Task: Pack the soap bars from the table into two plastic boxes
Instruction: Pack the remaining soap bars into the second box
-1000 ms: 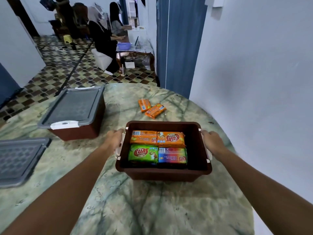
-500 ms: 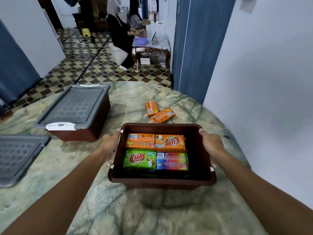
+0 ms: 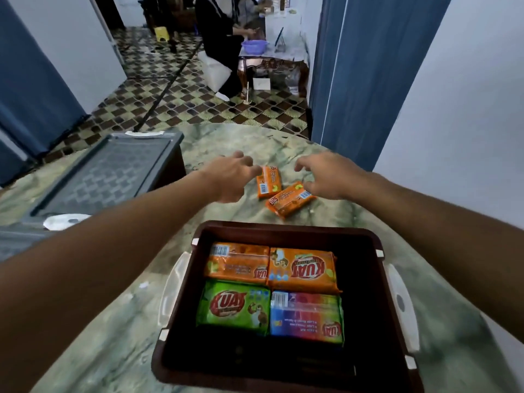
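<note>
Both hands out past the open box (image 3: 181, 330), going for the last two loose soap bars on the table (image 3: 119, 321)

Left hand (image 3: 226, 178) at the far bar (image 3: 269, 181), just beyond the open box; fingers curled, fingertips touching its left edge, no full grasp visible. Right hand (image 3: 326, 177) at the near bar (image 3: 289, 201), thumb on its right end, fingers loosely spread above, not clamped yet

Suggested: pinch each bar across the short sides, lift clear before swinging back toward the box. Near bar appears to touch or slightly overlap the far bar at a corner, so lifting near bar first probably avoids dragging the other

Open box holds four packs (image 3: 272, 290) as a flat visible layer, two orange at the far side, green and multicolour at the near side; gap along the right wall and near wall. Likely enough room on top or on edge at the right

Left of the open box: second box with grey lid (image 3: 107, 177) on, spare grey lid (image 3: 19, 239) beside it. Nothing blocking the return path; only the far rim to clear
</note>
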Motion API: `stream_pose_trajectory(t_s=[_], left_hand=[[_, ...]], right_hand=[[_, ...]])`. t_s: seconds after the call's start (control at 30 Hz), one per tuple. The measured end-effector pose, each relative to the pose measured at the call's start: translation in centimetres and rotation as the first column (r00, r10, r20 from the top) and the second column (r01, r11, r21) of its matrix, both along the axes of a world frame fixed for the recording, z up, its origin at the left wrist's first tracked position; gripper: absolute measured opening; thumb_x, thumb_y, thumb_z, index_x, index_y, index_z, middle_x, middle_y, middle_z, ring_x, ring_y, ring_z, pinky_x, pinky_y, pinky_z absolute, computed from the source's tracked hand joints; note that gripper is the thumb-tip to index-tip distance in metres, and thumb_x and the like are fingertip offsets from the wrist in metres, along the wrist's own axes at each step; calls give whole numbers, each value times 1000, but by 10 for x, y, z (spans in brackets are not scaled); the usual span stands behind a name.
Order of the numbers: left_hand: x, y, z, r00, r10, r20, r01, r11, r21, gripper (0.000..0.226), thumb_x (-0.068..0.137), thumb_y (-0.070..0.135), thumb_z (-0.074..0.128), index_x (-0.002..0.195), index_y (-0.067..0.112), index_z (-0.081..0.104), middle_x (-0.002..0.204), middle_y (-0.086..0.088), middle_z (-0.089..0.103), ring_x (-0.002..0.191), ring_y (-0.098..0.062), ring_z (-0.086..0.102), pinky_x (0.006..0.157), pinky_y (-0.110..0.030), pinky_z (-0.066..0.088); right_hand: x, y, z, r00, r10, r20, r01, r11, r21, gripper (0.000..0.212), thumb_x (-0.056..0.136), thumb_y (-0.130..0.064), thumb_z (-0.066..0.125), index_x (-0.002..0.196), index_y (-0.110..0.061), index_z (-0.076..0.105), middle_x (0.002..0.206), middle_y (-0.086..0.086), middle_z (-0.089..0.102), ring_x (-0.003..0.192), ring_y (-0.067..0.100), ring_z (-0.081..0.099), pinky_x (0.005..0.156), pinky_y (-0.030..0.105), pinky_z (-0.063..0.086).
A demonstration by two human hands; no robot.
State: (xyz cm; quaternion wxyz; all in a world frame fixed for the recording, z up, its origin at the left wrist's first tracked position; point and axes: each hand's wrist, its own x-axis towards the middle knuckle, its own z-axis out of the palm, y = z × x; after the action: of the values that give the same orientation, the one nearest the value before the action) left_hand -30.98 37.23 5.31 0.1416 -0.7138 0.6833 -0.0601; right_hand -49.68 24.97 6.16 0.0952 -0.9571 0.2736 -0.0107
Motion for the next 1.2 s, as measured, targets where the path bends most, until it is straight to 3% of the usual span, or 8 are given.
stream_pose_trajectory(t_s=[0.23,0.37,0.47,0.57,0.7,0.83,1.0,1.2], left_hand=[[24,-75,-76,974,-111,196,74,980,187,86,82,14,68,150,20,15,156,-11,18,142,-32,18,98,-48,46],[26,-98,-99,957,-130,259,60,963,262,95,85,25,66,152,29,-1,160,-10,-6,145,-39,-3,107,-52,37],[24,-110,-105,973,-158,167,119,968,222,71,90,24,60,150,27,22,157,-10,21,143,-32,22,100,-45,42],[23,-112,-99,965,-188,180,149,966,212,61,77,32,74,132,22,49,127,-7,56,108,-28,58,74,-35,49],[19,-94,-81,983,-94,156,46,958,284,62,60,54,80,108,19,62,100,-4,63,86,-24,58,64,-27,43],[14,-58,-33,989,124,-75,-110,981,159,50,58,48,78,92,14,64,69,-1,52,72,-25,52,60,-29,41],[-21,17,45,973,5,-230,-28,995,-95,72,54,57,65,112,15,64,84,-4,58,81,-24,52,71,-33,47],[-93,130,46,940,-5,-340,39,995,95,74,54,60,68,118,22,61,98,3,54,87,-18,55,77,-32,50]], right_hand=[[44,-36,-66,893,261,-366,-302,951,-60,46,84,-23,66,128,-19,53,122,7,57,111,23,55,85,31,44],[58,-49,-95,829,218,-514,-297,952,-77,75,71,-18,78,137,-16,41,127,8,53,114,25,53,86,33,45],[63,-54,-104,853,230,-468,-310,945,-101,68,70,-20,77,131,-16,48,122,7,52,106,25,55,71,30,38],[64,-52,-102,868,228,-440,-308,944,-118,56,68,-28,78,119,-15,57,113,7,56,98,25,56,68,28,37],[54,-40,-86,858,149,-491,-275,941,-196,54,61,-46,79,101,-16,62,90,4,54,82,23,51,62,29,39],[28,-24,-39,938,42,-344,-135,959,-251,59,62,-55,76,101,-14,61,86,3,53,81,24,51,59,29,36],[-11,26,42,965,-52,-257,8,986,-168,64,57,-53,79,107,-21,58,91,2,58,85,23,54,54,27,31],[-78,133,54,951,-37,-307,14,997,-77,61,55,-48,78,107,-23,59,100,3,60,89,22,52,64,30,38]])
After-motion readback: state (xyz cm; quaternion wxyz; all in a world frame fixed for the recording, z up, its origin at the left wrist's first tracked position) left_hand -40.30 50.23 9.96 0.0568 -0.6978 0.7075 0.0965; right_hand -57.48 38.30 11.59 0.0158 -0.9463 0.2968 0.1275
